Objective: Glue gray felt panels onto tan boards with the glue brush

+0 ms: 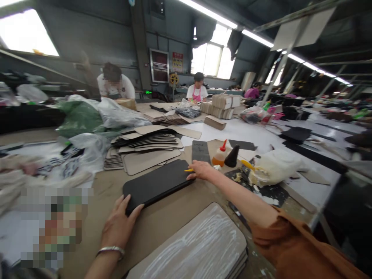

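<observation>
A stack of black rounded panels (158, 182) lies on the brown work board in front of me. My left hand (117, 219), wearing a bracelet, holds its near left end, thumb on the front edge and fingers at the left side. At the right end is my right hand (200, 170), closed around a thin yellow stick (188, 170) whose tip points left; its fingers also touch the black panels. Closer to me lies a pile of beige panels (197, 244), the top one streaked with white glue-like smears.
Behind are stacked beige panels (151, 141). To the right stand a red-tipped bottle of amber liquid (218, 157), a black cone (231, 156) and a whitish plastic bag (276, 168) beside a yellow-handled tool (247, 164). Plastic bags (84, 116) lie left. Co-workers sit farther back.
</observation>
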{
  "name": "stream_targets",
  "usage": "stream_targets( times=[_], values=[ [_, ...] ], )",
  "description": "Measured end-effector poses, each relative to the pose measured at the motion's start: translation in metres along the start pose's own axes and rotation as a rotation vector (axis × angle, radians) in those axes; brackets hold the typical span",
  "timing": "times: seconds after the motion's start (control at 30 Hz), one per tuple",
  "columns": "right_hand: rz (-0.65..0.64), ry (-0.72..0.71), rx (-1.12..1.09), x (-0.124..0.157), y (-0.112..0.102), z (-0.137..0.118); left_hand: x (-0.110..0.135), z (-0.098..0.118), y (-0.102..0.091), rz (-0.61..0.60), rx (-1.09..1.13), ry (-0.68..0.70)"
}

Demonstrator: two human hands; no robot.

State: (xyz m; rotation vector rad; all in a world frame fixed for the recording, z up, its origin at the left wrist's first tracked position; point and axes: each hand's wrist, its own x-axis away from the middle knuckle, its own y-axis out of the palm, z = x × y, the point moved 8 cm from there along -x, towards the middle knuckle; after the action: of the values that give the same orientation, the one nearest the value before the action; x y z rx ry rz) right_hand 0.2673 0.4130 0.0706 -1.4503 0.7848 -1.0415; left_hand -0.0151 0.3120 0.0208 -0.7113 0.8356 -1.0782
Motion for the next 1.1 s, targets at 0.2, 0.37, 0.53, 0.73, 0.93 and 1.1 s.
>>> stream_targets(
  times=[0.2,0.37,0.53,0.73,0.93,1.1],
  values=[
    [-0.009,-0.119,0.042,-0.010,0.004,-0.006,-0.003,0.016,-0.005,-0.037,-0.071,0.024],
    [-0.018,-0.155,0.062,-0.015,0.002,-0.005,-0.007,0.015,-0.008,-0.064,-0.036,0.033],
    [0.026,-0.233,0.135,-0.013,0.004,-0.012,-0.013,0.014,-0.014,-0.090,0.060,0.005],
    [0.154,-0.265,0.267,-0.008,-0.003,-0.039,-0.008,0.013,-0.023,-0.043,0.275,-0.077],
    [0.357,-0.225,0.306,-0.001,-0.050,-0.047,0.012,0.046,-0.019,-0.143,0.688,-0.207],
    [0.470,-0.527,0.380,0.043,-0.060,-0.089,0.021,0.082,-0.003,-0.389,1.218,-0.432]
  ],
)
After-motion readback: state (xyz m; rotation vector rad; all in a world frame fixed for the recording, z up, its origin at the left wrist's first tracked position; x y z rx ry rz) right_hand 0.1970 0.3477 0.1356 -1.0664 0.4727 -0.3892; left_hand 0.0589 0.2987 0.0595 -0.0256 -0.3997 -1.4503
